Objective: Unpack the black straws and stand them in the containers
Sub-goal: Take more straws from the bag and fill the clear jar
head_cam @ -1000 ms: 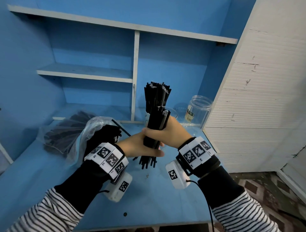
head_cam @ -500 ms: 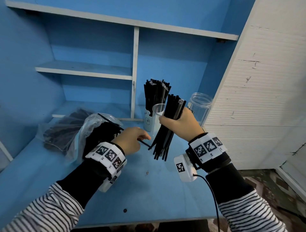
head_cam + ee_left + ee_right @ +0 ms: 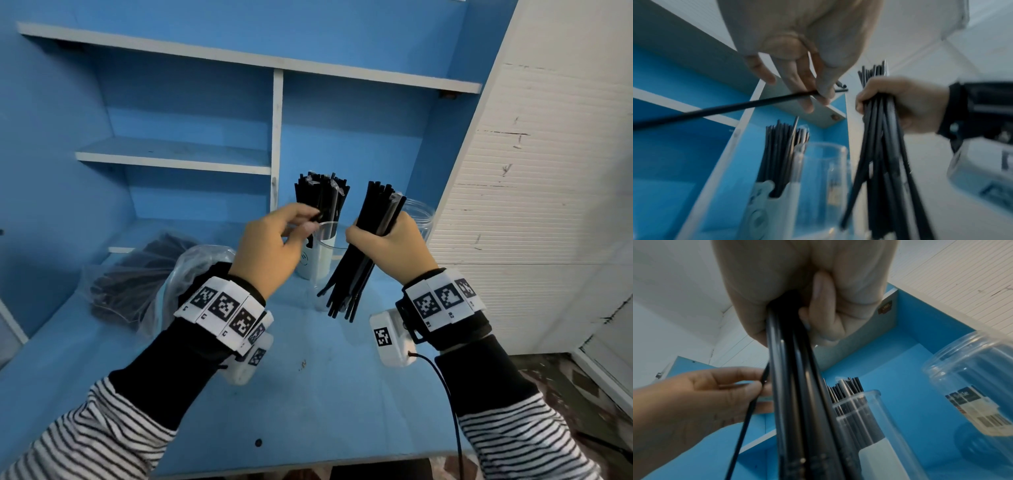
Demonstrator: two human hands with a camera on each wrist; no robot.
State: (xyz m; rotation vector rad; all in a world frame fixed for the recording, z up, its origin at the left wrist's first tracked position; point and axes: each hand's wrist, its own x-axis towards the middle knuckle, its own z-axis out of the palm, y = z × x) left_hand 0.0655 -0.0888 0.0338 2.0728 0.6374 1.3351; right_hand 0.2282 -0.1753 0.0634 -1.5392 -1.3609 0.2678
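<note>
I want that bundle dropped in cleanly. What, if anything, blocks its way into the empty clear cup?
The left hand, pinching a single straw, hovers over the clear cup; the bundle stays beside it in the right hand.

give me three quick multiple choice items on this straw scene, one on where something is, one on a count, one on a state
1. Where is the plastic bag of straws?
A. on the upper shelf
B. on the blue tabletop, behind the left wrist
C. inside the clear jar

2. How many straws does the left hand pinch?
A. one
B. five
C. a full bundle

3. What state is the clear cup nearest the hands in?
A. packed with straws
B. lying on its side
C. upright and empty

Answers:
1. B, the bag lies on the tabletop at the left.
2. A, the left wrist view shows a single straw between the fingertips, while the right hand grips the bundle.
3. C, it stands open in front of the white holder already full of straws.
</note>
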